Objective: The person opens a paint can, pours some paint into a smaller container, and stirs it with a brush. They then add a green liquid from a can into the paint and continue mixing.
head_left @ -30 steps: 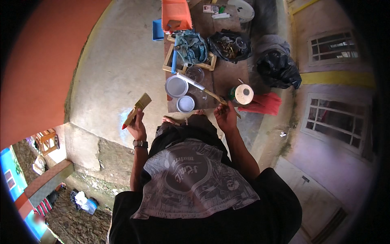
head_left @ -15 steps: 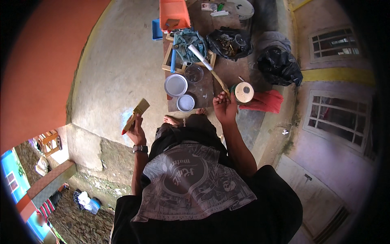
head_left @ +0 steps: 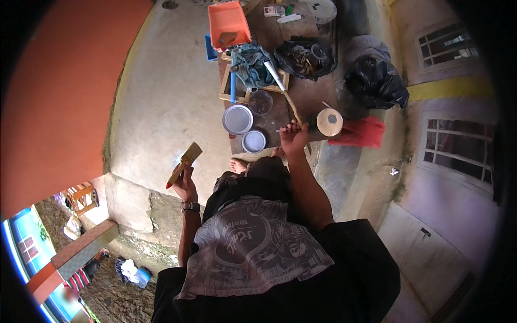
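Note:
My left hand (head_left: 186,185), with a watch at its wrist, is closed round the handle of a flat paintbrush (head_left: 191,153); the wide bristles point up and away from me. My right hand (head_left: 293,138) grips a long brown stick (head_left: 291,103) with a white far part, over the near edge of a low table. Its lower end sticks out below the fist. Just right of that hand stands a round tin with a cream top (head_left: 329,123). To the left are a grey round lid or shallow tin (head_left: 237,119) and a smaller open tin (head_left: 253,141) with pale grey inside.
On the brown tabletop (head_left: 318,91) are a clear bowl (head_left: 260,102), wooden frames (head_left: 226,89), a teal cloth (head_left: 250,62) and a black bag of small pieces (head_left: 304,59). Beyond stands an orange tray (head_left: 229,24). Red cloth (head_left: 361,132) and a black bag (head_left: 371,86) lie right.
The stick has tilted more upright, and my right hand has moved a little left, away from the cream-topped tin. My left hand still holds the paintbrush. The whole view has shifted slightly.

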